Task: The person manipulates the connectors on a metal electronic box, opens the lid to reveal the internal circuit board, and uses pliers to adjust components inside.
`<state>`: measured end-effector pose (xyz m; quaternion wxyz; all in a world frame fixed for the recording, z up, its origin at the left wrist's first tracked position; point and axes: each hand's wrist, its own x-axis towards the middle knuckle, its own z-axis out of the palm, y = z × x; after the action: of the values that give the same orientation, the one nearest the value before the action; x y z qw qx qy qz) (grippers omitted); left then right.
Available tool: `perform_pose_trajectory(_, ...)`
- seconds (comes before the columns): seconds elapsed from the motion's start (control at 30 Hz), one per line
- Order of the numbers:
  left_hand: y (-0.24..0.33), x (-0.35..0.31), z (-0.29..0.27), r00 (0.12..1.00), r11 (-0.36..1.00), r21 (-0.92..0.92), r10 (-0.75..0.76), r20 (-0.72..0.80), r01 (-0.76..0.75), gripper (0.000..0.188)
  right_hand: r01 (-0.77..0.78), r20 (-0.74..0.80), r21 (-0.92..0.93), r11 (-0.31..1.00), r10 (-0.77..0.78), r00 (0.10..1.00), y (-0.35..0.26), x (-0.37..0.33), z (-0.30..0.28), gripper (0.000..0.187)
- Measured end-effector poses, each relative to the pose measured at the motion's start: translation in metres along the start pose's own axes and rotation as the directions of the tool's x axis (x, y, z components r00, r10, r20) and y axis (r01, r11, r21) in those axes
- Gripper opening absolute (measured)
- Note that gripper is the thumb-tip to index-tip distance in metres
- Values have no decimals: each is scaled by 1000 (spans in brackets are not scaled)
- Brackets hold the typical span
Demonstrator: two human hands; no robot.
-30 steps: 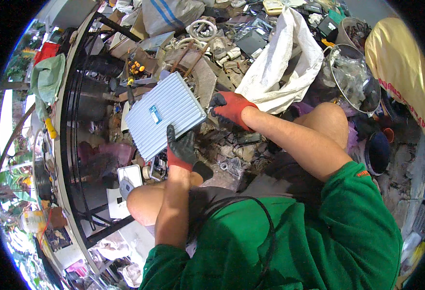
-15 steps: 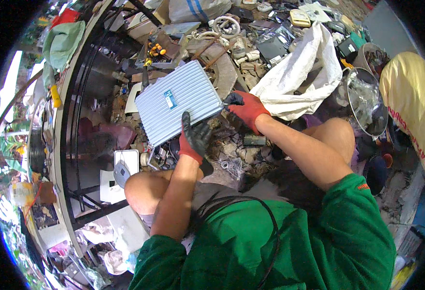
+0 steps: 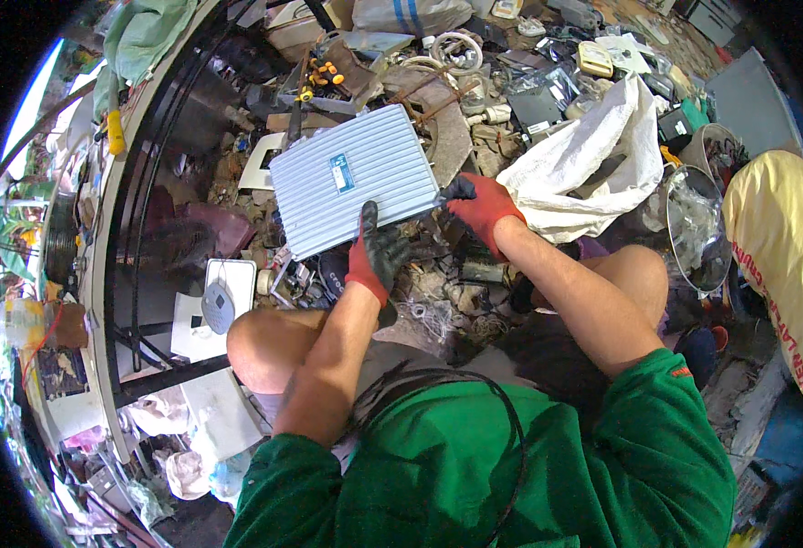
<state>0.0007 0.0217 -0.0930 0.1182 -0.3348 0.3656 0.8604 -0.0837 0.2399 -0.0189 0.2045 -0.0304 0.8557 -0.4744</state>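
A light grey-blue ribbed metal casing (image 3: 374,151) with a small blue-and-white label is held tilted in front of me. My left hand (image 3: 379,256), in a red and black glove, grips its near edge, the thumb lying over the ribbed face. My right hand (image 3: 486,210), gloved alike, is closed in a pinch at the casing's right corner. Whatever sits between those fingertips is too small to make out. Below the casing, scrap parts and tangled clear wire (image 3: 433,315) lie between my knees.
An open white sack (image 3: 593,173) lies right of my right hand, with a bucket of clear plastic (image 3: 696,224) and a yellow sack (image 3: 776,247) beyond. A black metal frame (image 3: 146,219) stands at left. Orange-handled tools (image 3: 324,78) and piled electronic scrap lie ahead.
The whole view has shifted slightly, so casing and hands appear a little further right. Both hands keep about the same places on the casing.
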Motion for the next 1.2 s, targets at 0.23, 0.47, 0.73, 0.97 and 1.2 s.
perform_pose_trajectory(0.23, -3, 2, 2, 996, 999, -25, -37, 79, 39, 82, 40, -38, 65, 997, -38, 999, 16, 4, 22, 21)
perform_pose_trajectory(0.47, -3, 2, 2, 994, 999, -22, -27, 102, 30, 84, -136, 83, 648, 750, 108, 991, 27, 7, 39, 11)
perform_pose_trajectory(0.73, 4, -11, -1, 798, 451, 788, 597, 84, -420, 67, -279, 175, 675, 684, 218, 960, 10, -4, 35, 21)
perform_pose_trajectory(0.97, 45, -42, 93, 555, -738, 576, 331, 763, -352, 57, 49, -28, -31, 998, -50, 998, 1, -16, 14, 42)
perform_pose_trajectory(1.2, 57, -2, 68, 440, -735, 378, 120, 890, -563, 41, 284, 243, -312, 906, -213, 946, 3, -26, -10, 42)
